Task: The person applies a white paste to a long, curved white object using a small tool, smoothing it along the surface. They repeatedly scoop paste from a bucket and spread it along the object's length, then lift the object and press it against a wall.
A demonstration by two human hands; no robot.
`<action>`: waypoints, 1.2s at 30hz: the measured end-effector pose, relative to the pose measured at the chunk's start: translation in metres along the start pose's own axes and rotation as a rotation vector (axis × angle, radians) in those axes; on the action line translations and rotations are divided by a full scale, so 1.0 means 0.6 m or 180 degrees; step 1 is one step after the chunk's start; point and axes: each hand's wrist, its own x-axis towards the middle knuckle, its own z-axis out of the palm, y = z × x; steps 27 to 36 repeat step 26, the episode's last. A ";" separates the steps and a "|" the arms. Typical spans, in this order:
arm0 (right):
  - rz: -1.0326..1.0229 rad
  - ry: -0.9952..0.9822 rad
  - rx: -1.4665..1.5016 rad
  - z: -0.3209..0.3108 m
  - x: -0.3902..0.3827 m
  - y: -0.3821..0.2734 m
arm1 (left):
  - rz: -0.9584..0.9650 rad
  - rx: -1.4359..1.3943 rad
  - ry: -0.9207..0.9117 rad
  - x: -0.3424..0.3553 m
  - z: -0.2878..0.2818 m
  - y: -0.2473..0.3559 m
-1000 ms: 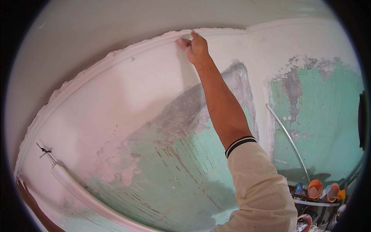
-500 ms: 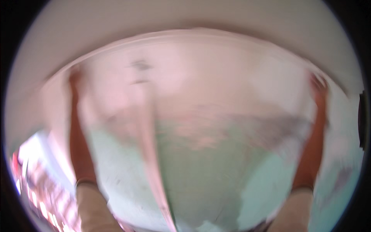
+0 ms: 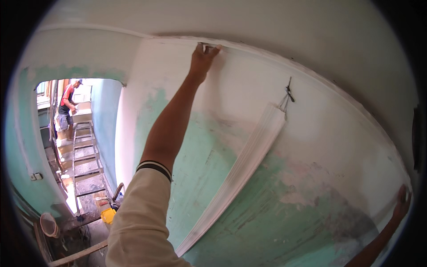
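A white cornice strip [image 3: 275, 58] runs along the top of the wall where it meets the ceiling. My left hand [image 3: 204, 60] reaches up to its lower edge, thumb and fingers spread and tips against it. Far to the right, my right hand [image 3: 401, 207] touches the strip's other stretch with fingers stretched upward; part of that hand is hard to make out near the rim. Between my arms, a long white ribbed strip [image 3: 233, 178] hangs at a slant from a dark tied cord [image 3: 289, 94] on the wall.
The wall [image 3: 200, 160] is patchy green and white. At the left, a doorway shows a person [image 3: 66, 104] in a red and dark top beside a metal ladder [image 3: 85, 160]. Lower left are a pale bucket [image 3: 49, 225], a yellow container [image 3: 108, 216] and a wooden bar [image 3: 79, 254].
My view has turned left and tilted, bringing the doorway in. Both hands remain up along the cornice strip. The earlier picture is blurred.
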 end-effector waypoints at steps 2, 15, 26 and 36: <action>0.0017 -0.0248 0.0330 0.006 -0.007 0.016 | 0.0107 -0.0083 0.0031 -0.005 0.002 0.004; -0.0224 0.0040 0.0392 -0.059 0.010 0.006 | 0.0007 -0.0269 0.0388 -0.040 0.049 -0.006; 0.1723 0.1109 0.4240 -0.315 0.033 -0.047 | -0.0330 -0.1100 -0.0096 -0.272 0.378 0.285; 0.1723 0.1109 0.4240 -0.315 0.033 -0.047 | -0.0330 -0.1100 -0.0096 -0.272 0.378 0.285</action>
